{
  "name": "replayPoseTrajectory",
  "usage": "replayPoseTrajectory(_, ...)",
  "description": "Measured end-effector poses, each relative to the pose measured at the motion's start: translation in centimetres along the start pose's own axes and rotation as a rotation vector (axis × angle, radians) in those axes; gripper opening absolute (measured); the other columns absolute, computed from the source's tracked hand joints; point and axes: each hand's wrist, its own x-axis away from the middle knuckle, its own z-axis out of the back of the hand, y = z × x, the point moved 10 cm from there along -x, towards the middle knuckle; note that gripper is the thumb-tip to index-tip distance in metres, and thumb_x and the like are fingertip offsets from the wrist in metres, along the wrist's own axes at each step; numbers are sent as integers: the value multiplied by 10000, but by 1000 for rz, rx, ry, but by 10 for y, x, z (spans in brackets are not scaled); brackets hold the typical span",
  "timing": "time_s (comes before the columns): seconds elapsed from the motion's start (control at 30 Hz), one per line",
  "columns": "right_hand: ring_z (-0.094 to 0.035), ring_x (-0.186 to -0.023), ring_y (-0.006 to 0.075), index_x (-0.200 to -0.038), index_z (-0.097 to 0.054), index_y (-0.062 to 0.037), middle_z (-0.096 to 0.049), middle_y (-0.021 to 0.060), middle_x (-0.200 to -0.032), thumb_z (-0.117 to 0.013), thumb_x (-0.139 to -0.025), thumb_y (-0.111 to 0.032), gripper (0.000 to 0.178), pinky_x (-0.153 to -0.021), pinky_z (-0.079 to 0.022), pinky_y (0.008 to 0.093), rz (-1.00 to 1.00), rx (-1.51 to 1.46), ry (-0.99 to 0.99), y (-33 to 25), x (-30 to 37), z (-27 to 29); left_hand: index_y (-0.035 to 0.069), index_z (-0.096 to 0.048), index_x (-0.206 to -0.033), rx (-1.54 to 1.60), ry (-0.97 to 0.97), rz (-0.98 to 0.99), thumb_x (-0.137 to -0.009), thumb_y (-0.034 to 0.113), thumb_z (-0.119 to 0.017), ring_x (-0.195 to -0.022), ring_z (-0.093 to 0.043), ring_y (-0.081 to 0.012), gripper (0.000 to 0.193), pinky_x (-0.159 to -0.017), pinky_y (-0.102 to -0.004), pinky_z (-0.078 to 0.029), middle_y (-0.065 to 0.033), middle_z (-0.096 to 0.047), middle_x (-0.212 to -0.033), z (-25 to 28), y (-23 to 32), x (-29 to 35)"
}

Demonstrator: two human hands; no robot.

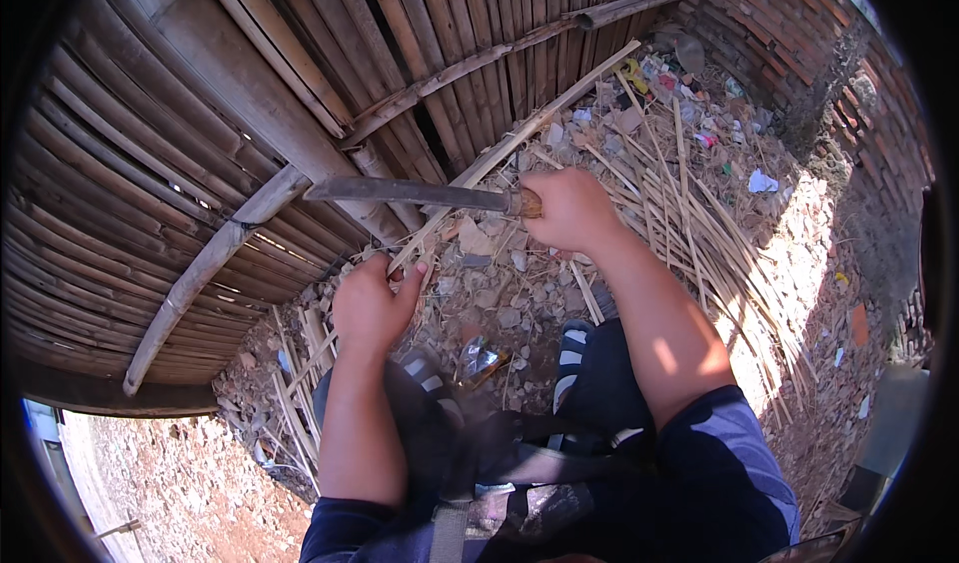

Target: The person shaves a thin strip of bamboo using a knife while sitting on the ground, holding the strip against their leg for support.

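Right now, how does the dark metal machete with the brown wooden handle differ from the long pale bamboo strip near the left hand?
The dark metal machete with the brown wooden handle looks shorter than the long pale bamboo strip. The machete extends nearly level across the view; the strip slants down from upper right toward the left hand. Both are narrow.

the left forearm (365, 428) rises nearly upright from the lower edge, its left wrist (361, 351) fairly straight. the left hand (368, 305) shows its back, with the fingers (377, 266) curled in and the thumb (411, 288) stretched upward, in a pinching grip. the right forearm (657, 308) slants up and to the left, bright patches of sunlight (664, 353) on its skin. the right hand (569, 208) is clenched in a fist, back of the hand uppermost, reaching farther forward than the left. the two hands are well apart.
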Motion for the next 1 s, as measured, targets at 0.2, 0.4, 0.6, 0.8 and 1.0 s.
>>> replayPoseTrajectory(0.2,-694,-890,402,-1018,-730,-67,-719,201,-895,-717,-751,-230,312,-798,-547,481,-331,-361,-8,71,7,-11,47,-655,-819,11,-24,28,-858,535,-744,-743,-687,-395,497,-686,-492,-532,-183,-676,-741,-3,2,-1)
replayPoseTrajectory(0.4,-691,-866,412,-941,-711,-71,-708,200,-854,-708,-736,-217,252,-780,-550,492,-88,-84,-73,12,0,-13,40,-654,-813,15,-26,18,-860,533,-743,-748,-688,-402,503,-691,-492,-534,-190,-672,-727,-7,-2,2)
replayPoseTrajectory(0.6,-691,-936,418,-1062,-728,-74,-727,225,-960,-693,-752,-213,342,-837,-552,482,-440,-374,121,108,4,-2,23,-657,-824,0,-34,26,-870,526,-738,-766,-689,-415,511,-706,-494,-529,-206,-676,-742,1,-2,-1)
replayPoseTrajectory(0.8,-692,-948,416,-1089,-720,-74,-729,226,-978,-697,-751,-220,369,-852,-556,487,-377,-233,11,61,8,0,0,-661,-856,50,-73,43,-910,517,-696,-798,-685,-443,522,-738,-512,-522,-236,-681,-775,-9,1,1)
replayPoseTrajectory(1.0,-687,-985,412,-1096,-725,-71,-727,226,-1002,-702,-725,-225,403,-871,-552,495,-171,-111,-183,33,-2,-20,0,-664,-886,-9,-74,31,-963,493,-638,-822,-682,-460,499,-744,-530,-522,-248,-690,-807,-6,-1,4)
